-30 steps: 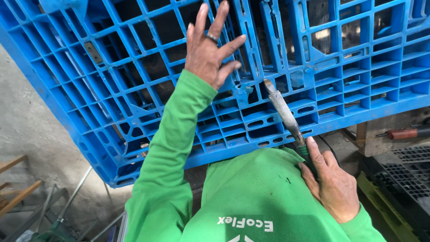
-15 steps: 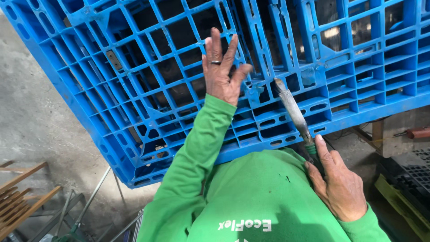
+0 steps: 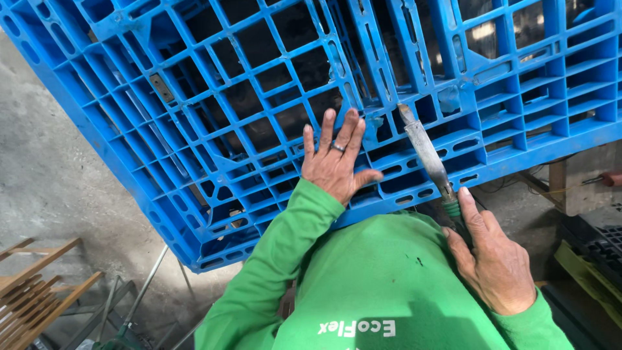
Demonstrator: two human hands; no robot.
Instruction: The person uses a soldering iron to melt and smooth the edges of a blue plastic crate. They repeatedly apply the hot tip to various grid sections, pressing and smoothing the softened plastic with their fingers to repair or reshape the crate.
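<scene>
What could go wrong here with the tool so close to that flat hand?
1. The tool tip rests on the pallet just beside the left hand; a slip could catch the fingers.
2. The right hand grips only the tool's far end, so control may be weak.

The big blue pallet [image 3: 272, 123] fills almost all the room ahead, like a wall of ribs and square holes. The left hand [image 3: 334, 162] lies flat on the pallet, and the right hand [image 3: 495, 262] holds a tool [image 3: 424, 152] whose tip touches it. Left of the pallet there is bare grey floor [image 3: 58, 188]. Below the pallet's left corner stand wooden slats [image 3: 35, 285] and metal rods [image 3: 139, 295].
</scene>
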